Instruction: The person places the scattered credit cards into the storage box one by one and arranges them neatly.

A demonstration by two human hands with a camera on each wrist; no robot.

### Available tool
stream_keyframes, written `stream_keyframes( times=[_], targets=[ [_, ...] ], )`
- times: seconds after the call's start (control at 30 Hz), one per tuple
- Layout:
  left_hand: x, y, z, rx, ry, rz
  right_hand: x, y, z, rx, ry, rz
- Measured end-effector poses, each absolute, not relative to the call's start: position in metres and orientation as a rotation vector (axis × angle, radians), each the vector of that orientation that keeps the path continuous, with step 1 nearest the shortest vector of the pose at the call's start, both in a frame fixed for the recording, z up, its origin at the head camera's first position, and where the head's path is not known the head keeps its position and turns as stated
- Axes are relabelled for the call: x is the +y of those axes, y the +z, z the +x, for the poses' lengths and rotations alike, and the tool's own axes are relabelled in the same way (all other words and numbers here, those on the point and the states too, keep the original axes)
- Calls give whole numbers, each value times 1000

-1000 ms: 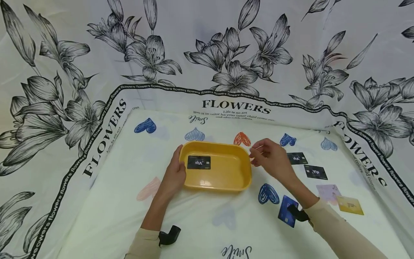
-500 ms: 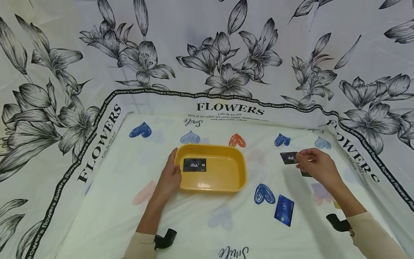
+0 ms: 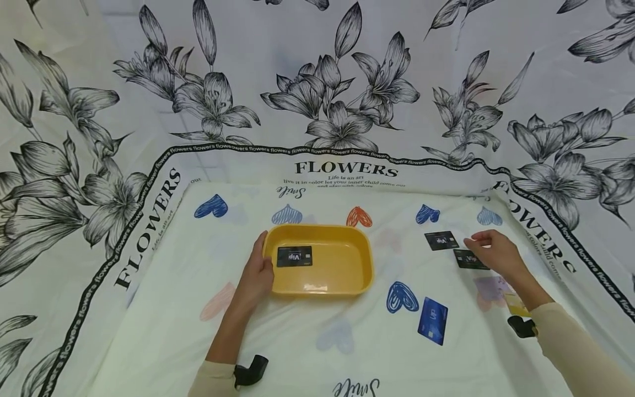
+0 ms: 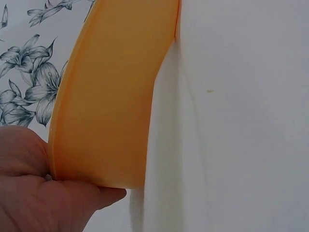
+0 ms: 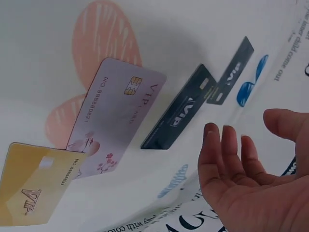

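Your left hand [image 3: 257, 271] gripped the left end of a yellow tray [image 3: 342, 267] on a white cloth [image 3: 154, 336], its thumb and fingers clasping the wall, while a black card [image 3: 295, 256] lay flat inside toward that same end. Your right hand [image 3: 496, 256] hovered at the right, fingers loosely bent and spread from the thumb, near a farther black card [image 3: 440, 241] and a nearer black card [image 3: 468, 259] lying with corners close together. Closer to you lay a blue card [image 3: 433, 321], plus a lilac card [image 5: 118, 116] overlapping a gold card [image 5: 36, 181].
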State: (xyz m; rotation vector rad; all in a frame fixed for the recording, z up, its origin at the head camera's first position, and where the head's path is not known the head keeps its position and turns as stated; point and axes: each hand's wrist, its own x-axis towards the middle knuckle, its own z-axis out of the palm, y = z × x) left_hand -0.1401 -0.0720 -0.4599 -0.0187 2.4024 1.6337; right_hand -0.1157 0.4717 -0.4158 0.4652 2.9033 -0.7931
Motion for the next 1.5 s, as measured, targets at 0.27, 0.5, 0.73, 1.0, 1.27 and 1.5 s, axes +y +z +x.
stream_keyframes(
  times=[0.27, 0.5, 0.73, 1.0, 1.27, 1.5],
  targets=[
    [-75, -464, -137, 2387, 1625, -68, 465, -430, -147, 2799, -673, 443],
    [-72, -461, -139, 2391, 1649, -50, 465, -436, -164, 2795, -539, 356],
    [-73, -462, -138, 2384, 1640, -76, 459, -440, -170, 2767, -491, 366],
    [-71, -460, -139, 2384, 1640, -84, 461, -435, -177, 2668, -548, 488],
    [-71, -461, -139, 2391, 1637, -71, 460, -430, -172, 2662, -665, 578],
    [-72, -461, -140, 2413, 1639, -42, 465, -420, -160, 2775, -779, 465]
  ],
)
